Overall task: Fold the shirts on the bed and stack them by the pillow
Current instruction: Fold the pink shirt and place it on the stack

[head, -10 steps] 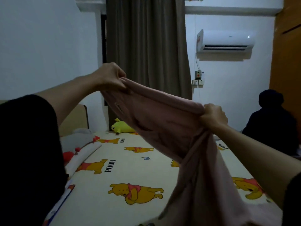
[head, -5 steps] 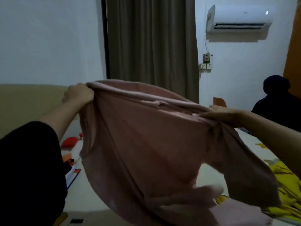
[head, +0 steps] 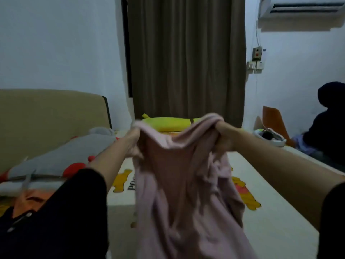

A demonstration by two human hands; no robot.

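While both hands, left hand (head: 134,142) and right hand (head: 223,136), pinch its top edge, the pink shirt (head: 183,184) hangs limp (light, floppy, best held at the shoulders).

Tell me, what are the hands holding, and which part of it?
Both hold the pink shirt by its top edge: the left hand at the left corner, the right hand at the right, the rest hanging down.
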